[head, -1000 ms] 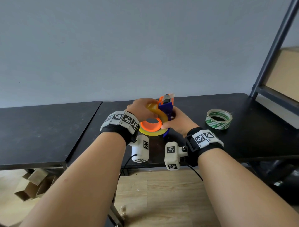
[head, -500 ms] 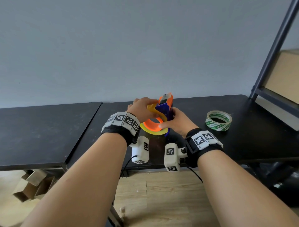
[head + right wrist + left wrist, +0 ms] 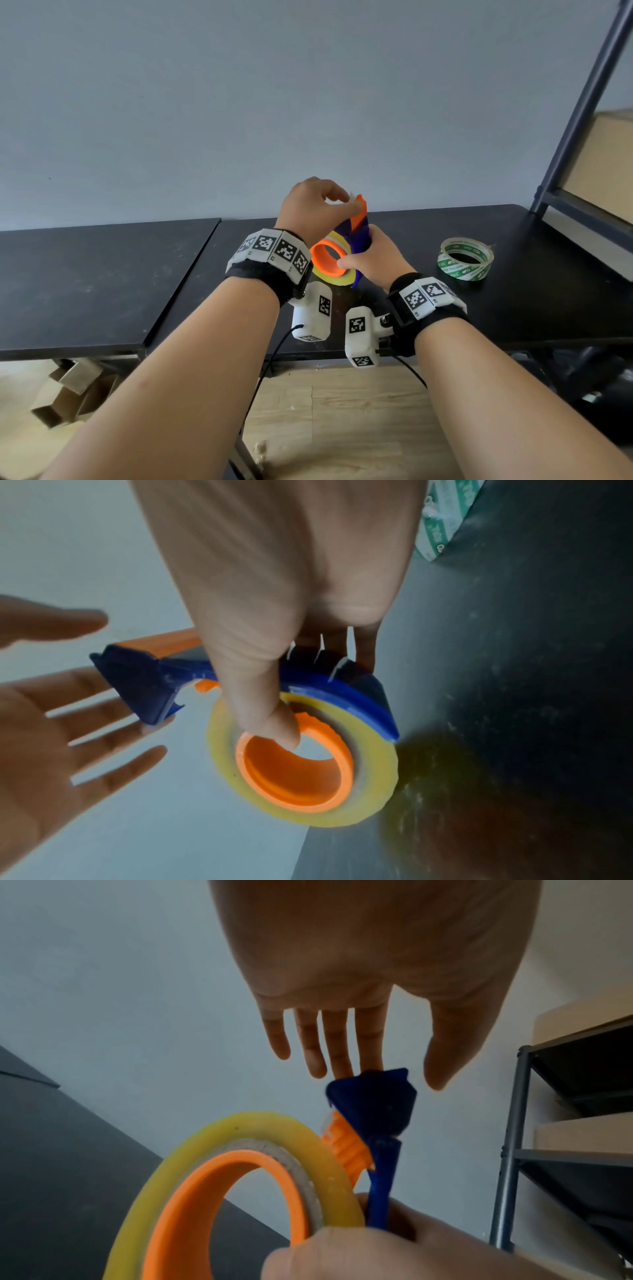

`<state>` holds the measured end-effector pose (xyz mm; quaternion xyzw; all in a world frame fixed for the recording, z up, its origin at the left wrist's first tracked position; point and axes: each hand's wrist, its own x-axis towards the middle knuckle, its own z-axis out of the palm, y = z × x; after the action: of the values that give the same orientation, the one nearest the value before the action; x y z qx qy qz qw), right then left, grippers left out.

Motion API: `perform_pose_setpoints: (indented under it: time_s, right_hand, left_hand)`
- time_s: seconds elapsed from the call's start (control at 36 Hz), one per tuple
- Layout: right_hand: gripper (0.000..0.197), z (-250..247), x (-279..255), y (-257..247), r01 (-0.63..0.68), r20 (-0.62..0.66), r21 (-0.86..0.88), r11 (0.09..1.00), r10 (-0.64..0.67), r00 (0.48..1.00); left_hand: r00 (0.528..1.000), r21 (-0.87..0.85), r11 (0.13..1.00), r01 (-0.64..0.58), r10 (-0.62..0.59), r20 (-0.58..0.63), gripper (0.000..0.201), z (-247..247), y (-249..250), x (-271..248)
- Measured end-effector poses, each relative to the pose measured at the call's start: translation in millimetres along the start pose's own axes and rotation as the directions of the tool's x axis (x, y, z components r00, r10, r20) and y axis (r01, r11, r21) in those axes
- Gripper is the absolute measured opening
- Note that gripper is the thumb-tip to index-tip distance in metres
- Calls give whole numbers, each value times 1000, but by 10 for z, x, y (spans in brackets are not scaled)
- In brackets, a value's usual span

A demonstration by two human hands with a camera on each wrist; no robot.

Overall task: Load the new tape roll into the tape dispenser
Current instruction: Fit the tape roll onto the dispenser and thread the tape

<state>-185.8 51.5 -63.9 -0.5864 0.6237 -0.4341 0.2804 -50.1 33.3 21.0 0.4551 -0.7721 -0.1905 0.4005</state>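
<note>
A blue and orange tape dispenser [image 3: 358,236] is held upright above the black table [image 3: 513,308]. A yellow tape roll [image 3: 330,278] sits on its orange hub [image 3: 320,263]. My right hand [image 3: 366,260] grips the dispenser: the thumb [image 3: 270,718] hooks into the hub [image 3: 274,777], the fingers wrap the blue frame [image 3: 342,693]. My left hand [image 3: 346,202] is at the top, its straight fingers [image 3: 369,1053] touching the blue head [image 3: 373,1096], thumb apart. The roll [image 3: 274,1123] fills the lower left of the left wrist view.
A second roll with green print [image 3: 464,258] lies on the table to the right. A dark metal shelf [image 3: 582,137] with a cardboard box stands at the far right. Another black table [image 3: 85,291] adjoins on the left, with cardboard [image 3: 68,394] on the floor beneath.
The dispenser has been raised and tipped more upright. My left hand has left the roll and moved up to the dispenser's head. The right hand keeps its grip.
</note>
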Motion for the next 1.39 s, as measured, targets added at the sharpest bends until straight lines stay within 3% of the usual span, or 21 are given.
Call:
perform_pose_setpoints:
  time_s: [0.17,0.28,0.42,0.61,0.78,0.94,1.14,1.39]
  right_hand:
    - [46,29,15,-93,10,0,-83,997,-10,1000]
    - [52,29,27,-134,3,11,-106,994,-2,1000]
    - [78,68,42,-196,0,41,-83,997,4,999]
    - [86,105,37,-289,13,75,-73,997,-8,997]
    - [50,39,28,-454,-120,256,18,993,111,960]
    - [85,12,-42,-390,-157,278,18,987,146,949]
    - [52,60,-153,-320,-166,248,170,971,121,961]
    - [39,-12,-166,-399,-159,101,293,943,135,986]
  left_hand:
    - [997,124,992,-16,25,-75,16,-35,-1,40]
    - [994,35,998,60,-57,-88,15,-105,3,94]
    - [984,-69,990,121,-129,-121,18,-176,-65,145]
    - [970,-119,980,160,-179,-166,22,-253,-189,163]
    - [959,-103,976,192,-208,-190,21,-268,-229,203]
    - [960,-82,976,200,-212,-182,23,-274,-242,215]
    - [955,-121,970,213,-233,-185,18,-276,-228,193]
    - [935,-149,964,218,-250,-250,16,-280,-329,181]
